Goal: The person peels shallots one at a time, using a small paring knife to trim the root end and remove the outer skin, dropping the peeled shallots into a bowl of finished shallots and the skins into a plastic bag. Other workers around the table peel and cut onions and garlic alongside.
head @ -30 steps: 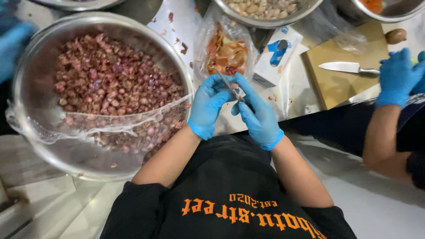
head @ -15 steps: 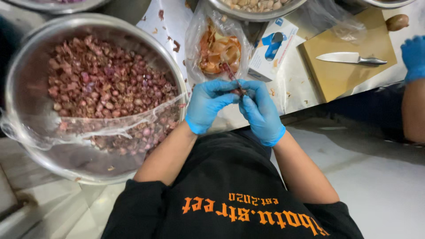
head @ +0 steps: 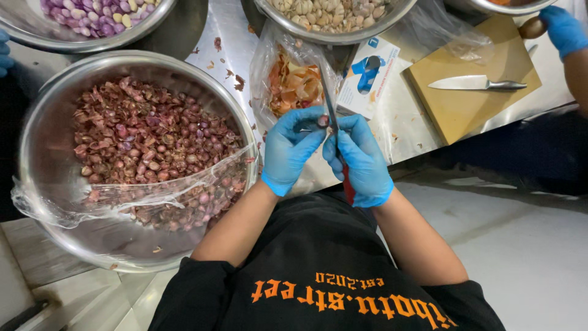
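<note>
Both my hands wear blue gloves and meet in front of my chest, above the table edge. My left hand (head: pixel 289 150) pinches a small reddish shallot (head: pixel 322 121) at its fingertips. My right hand (head: pixel 361 160) grips a small knife (head: pixel 331 104) with a red handle, its thin blade pointing up beside the shallot. Just beyond my hands lies a clear plastic bag (head: pixel 293 83) holding orange-brown peels. To my left stands a big steel bowl (head: pixel 37 141) full of unpeeled shallots, half covered by plastic film.
Steel bowls line the far side: one with peeled purple shallots (head: pixel 92 12), one with garlic cloves (head: pixel 331 15). A small box (head: pixel 367 76) lies by the bag. At right, a wooden board (head: pixel 471 101) carries a steel knife (head: pixel 474 84); another person's gloved hand (head: pixel 563 27) is there.
The view has shifted so the table sits farther right. My hands stay together on the shallot; the knife blade now stands upright. The other person's hand has drawn back to the top right corner.
</note>
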